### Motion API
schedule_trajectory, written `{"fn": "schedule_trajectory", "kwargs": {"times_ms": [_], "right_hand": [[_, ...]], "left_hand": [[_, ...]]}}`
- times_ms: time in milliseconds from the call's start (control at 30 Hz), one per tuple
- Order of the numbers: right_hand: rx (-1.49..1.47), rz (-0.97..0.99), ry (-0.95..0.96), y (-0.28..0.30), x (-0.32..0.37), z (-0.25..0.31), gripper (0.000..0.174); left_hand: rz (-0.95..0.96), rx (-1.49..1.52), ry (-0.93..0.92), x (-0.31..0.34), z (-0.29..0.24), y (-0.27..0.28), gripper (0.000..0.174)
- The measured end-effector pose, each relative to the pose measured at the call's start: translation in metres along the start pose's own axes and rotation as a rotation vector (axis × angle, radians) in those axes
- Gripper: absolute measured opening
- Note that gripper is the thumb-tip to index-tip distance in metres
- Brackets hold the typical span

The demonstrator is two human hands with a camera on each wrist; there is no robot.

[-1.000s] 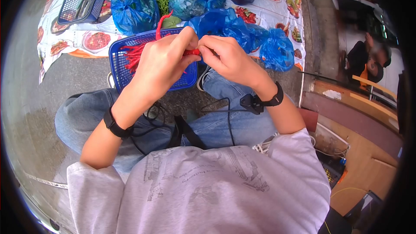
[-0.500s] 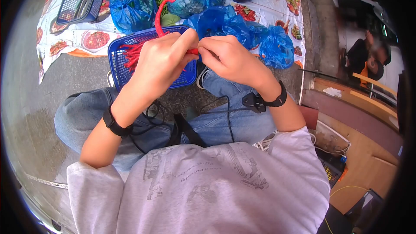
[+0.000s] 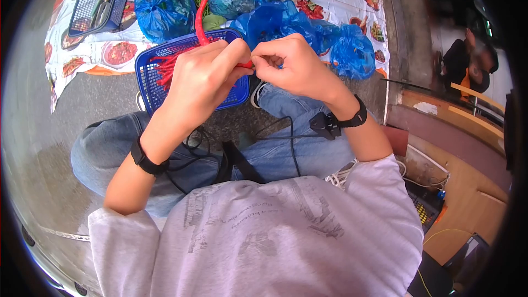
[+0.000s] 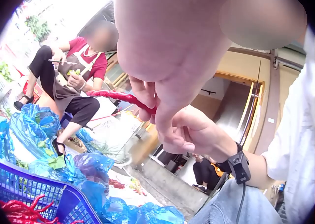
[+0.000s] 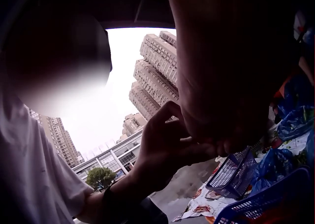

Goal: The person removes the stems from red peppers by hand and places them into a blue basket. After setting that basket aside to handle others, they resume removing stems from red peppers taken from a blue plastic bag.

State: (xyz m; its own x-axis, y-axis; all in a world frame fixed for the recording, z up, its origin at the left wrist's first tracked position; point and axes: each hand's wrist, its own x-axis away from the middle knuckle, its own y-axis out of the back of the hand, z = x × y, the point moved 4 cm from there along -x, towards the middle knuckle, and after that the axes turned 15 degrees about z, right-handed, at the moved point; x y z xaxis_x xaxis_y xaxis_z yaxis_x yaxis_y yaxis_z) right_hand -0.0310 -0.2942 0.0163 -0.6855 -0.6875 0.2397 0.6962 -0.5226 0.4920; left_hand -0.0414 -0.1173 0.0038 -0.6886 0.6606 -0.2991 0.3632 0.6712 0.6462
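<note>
A long red chili pepper (image 3: 201, 19) is held in my left hand (image 3: 201, 80), its curved tip pointing up and away over the basket. Its other end pokes out between the left thumb and forefinger. There the thumb and forefinger of my right hand (image 3: 291, 69) pinch it, so both hands meet at that end. In the left wrist view the chili pepper (image 4: 115, 95) juts sideways from the fingers, with the right hand (image 4: 199, 130) behind. Below the left hand is a blue plastic basket (image 3: 237, 97) with several red chilies (image 3: 166, 69) in it.
Blue plastic bags (image 3: 165, 8) of greens and a loose bag (image 3: 352, 52) lie on a printed cloth (image 3: 99, 47) beyond the basket. A second basket (image 3: 82, 14) there holds knife-like tools. A seated person (image 4: 74, 81) is across the cloth. Black cables (image 3: 291, 148) run over my lap.
The chili pepper's curved tip has swung up and shows more of its length. Both hands stay together at its other end; the right fingers have curled in a little more.
</note>
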Motion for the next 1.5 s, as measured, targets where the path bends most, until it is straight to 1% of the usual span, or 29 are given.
{"fn": "schedule_trajectory", "kwargs": {"times_ms": [33, 67, 133, 200, 267, 367, 433, 467, 533, 567, 633, 667, 700, 733, 767, 833, 867, 900, 933, 967, 1033, 1167, 1200, 1233, 1300, 1367, 1433, 1500], "right_hand": [[-0.053, 0.050, -0.042, -0.001, 0.000, -0.002, 0.010], [-0.055, 0.047, -0.044, 0.000, 0.001, -0.002, 0.010], [-0.155, 0.056, -0.088, 0.000, 0.000, -0.003, 0.011], [-0.114, 0.042, -0.085, 0.000, 0.000, -0.003, 0.011], [-0.073, 0.027, -0.082, 0.001, 0.000, -0.003, 0.011], [-0.120, 0.029, -0.087, 0.000, 0.002, -0.003, 0.012], [-0.316, -0.010, -0.072, -0.001, 0.002, -0.001, 0.011], [-0.317, -0.014, -0.073, -0.001, 0.002, 0.000, 0.011], [-0.271, 0.003, -0.081, 0.000, 0.001, 0.003, 0.013], [-0.272, 0.000, -0.080, 0.000, 0.001, 0.001, 0.013], [0.094, -0.153, 0.129, 0.005, 0.002, 0.007, 0.013], [0.094, -0.153, 0.131, 0.005, 0.001, 0.006, 0.013], [0.200, -0.176, 0.177, 0.005, 0.002, 0.008, 0.011], [0.306, -0.199, 0.224, 0.005, 0.003, 0.011, 0.011], [0.306, -0.198, 0.224, 0.005, 0.003, 0.011, 0.011], [0.061, -0.074, 0.036, 0.003, 0.001, 0.000, 0.010], [0.061, -0.075, 0.034, 0.003, 0.002, 0.000, 0.010], [-0.074, -0.063, -0.043, 0.001, 0.001, -0.004, 0.011], [-0.210, -0.052, -0.119, 0.000, 0.001, -0.008, 0.013], [-0.211, -0.052, -0.120, -0.001, 0.001, -0.007, 0.013], [-0.391, -0.053, -0.205, -0.003, 0.001, -0.010, 0.015], [-0.483, -0.060, -0.191, -0.005, -0.001, -0.014, 0.017], [-0.491, -0.075, -0.207, -0.007, 0.000, -0.016, 0.016], [-0.499, -0.090, -0.223, -0.008, 0.000, -0.017, 0.015], [-0.471, -0.119, -0.222, -0.010, -0.001, -0.015, 0.014], [-0.442, -0.146, -0.220, -0.012, -0.002, -0.013, 0.013], [-0.411, -0.243, -0.145, -0.011, -0.003, -0.010, 0.015], [-0.398, -0.263, -0.147, -0.013, -0.004, -0.010, 0.015]], "left_hand": [[0.004, 0.001, -0.002, 0.000, 0.000, 0.000, 0.033], [-0.005, -0.008, -0.006, 0.000, -0.001, 0.001, 0.033], [-0.012, -0.019, -0.012, -0.001, -0.002, 0.001, 0.033], [-0.097, 0.014, -0.049, -0.004, -0.002, 0.003, 0.026], [-0.085, 0.006, -0.046, -0.003, -0.001, 0.002, 0.027], [-0.043, -0.027, -0.029, -0.001, 0.001, 0.003, 0.028], [-0.012, -0.053, -0.018, -0.001, 0.001, 0.003, 0.030], [-0.011, -0.066, -0.031, -0.002, 0.000, 0.004, 0.030], [-0.008, -0.079, -0.047, -0.005, -0.002, 0.004, 0.030], [-0.018, -0.036, -0.024, -0.007, -0.003, 0.004, 0.028], [-0.028, 0.004, -0.002, -0.010, -0.001, 0.007, 0.026], [0.019, -0.120, 0.004, -0.010, 0.000, 0.007, 0.026], [0.067, -0.242, 0.010, -0.010, 0.000, 0.006, 0.026], [0.067, -0.242, 0.012, -0.009, 0.000, 0.005, 0.026], [0.088, -0.279, -0.001, -0.007, 0.000, 0.003, 0.025], [0.109, -0.315, -0.015, -0.006, 0.001, -0.001, 0.025], [0.099, -0.337, -0.032, -0.005, 0.001, -0.004, 0.020], [0.090, -0.360, -0.050, -0.005, 0.000, -0.005, 0.015], [0.090, -0.359, -0.050, -0.005, 0.000, -0.005, 0.015], [0.108, -0.381, -0.063, -0.005, 0.000, -0.007, 0.016], [0.126, -0.402, -0.075, -0.005, 0.000, -0.007, 0.016], [0.127, -0.406, -0.074, -0.004, -0.001, -0.006, 0.024], [0.114, -0.410, -0.073, -0.004, 0.000, -0.006, 0.028], [0.114, -0.410, -0.073, -0.003, 0.000, -0.007, 0.028], [0.114, -0.421, -0.060, -0.002, 0.002, -0.009, 0.034], [0.099, -0.418, -0.051, -0.002, 0.003, -0.010, 0.035], [0.085, -0.417, -0.041, -0.001, 0.003, -0.009, 0.036], [0.094, -0.416, 0.017, 0.000, 0.003, -0.009, 0.037]]}}
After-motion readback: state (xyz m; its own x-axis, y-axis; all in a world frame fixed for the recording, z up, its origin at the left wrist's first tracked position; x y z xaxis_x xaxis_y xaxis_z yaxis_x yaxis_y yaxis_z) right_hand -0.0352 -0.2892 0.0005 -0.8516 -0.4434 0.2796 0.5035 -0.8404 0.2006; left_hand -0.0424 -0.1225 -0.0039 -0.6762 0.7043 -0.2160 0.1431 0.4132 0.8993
